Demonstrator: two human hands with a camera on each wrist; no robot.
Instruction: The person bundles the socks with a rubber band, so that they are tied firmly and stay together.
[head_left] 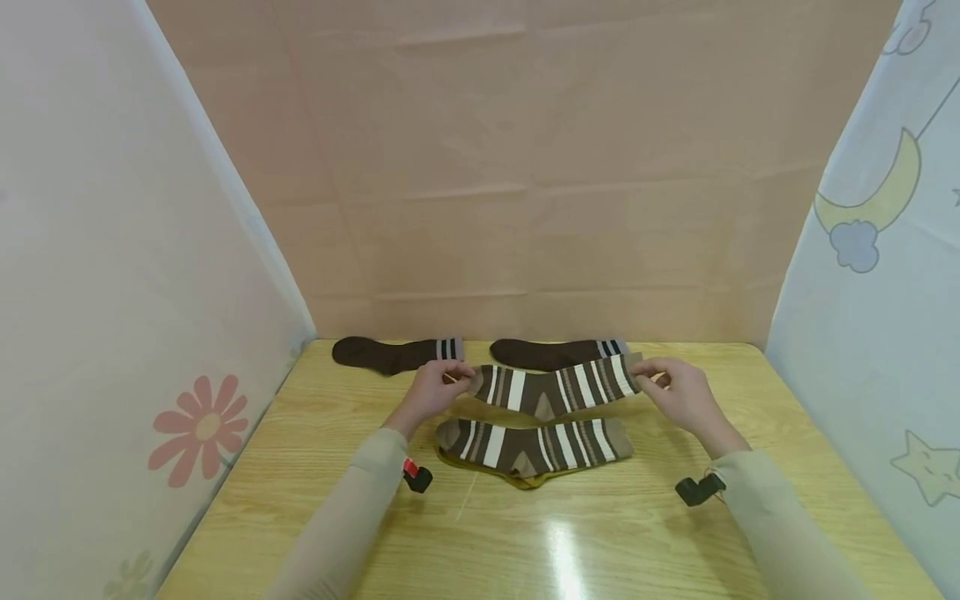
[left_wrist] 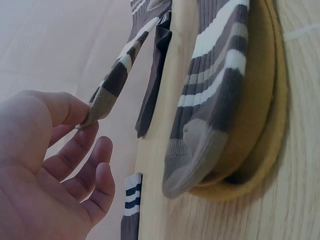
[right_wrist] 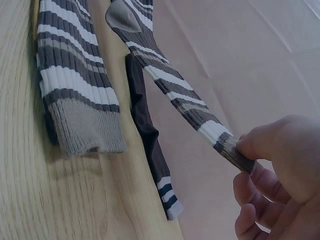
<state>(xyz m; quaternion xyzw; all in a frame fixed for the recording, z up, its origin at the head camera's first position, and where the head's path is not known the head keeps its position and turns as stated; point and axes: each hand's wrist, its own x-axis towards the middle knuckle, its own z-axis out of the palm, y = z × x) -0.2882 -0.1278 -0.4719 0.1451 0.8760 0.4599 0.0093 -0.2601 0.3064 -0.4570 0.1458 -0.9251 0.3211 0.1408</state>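
A brown sock with white and tan stripes (head_left: 577,387) is stretched between both hands, raised above the table. My left hand (head_left: 437,390) pinches its tan toe between thumb and forefinger, the other fingers loosely bent in the left wrist view. At the other end, my right hand (head_left: 678,392) pinches the tan cuff (right_wrist: 235,152). Just in front, a matching striped sock (head_left: 551,446) lies flat on top of mustard-yellow socks (left_wrist: 255,120), whose edge shows beneath it; how many lie there I cannot tell.
Two dark brown socks lie along the table's back edge, the left one (head_left: 382,354) in full view and the right one (head_left: 536,354) partly behind the raised sock. The wooden table (head_left: 630,533) meets a pinkish back wall (head_left: 525,208) and patterned side panels (head_left: 112,292).
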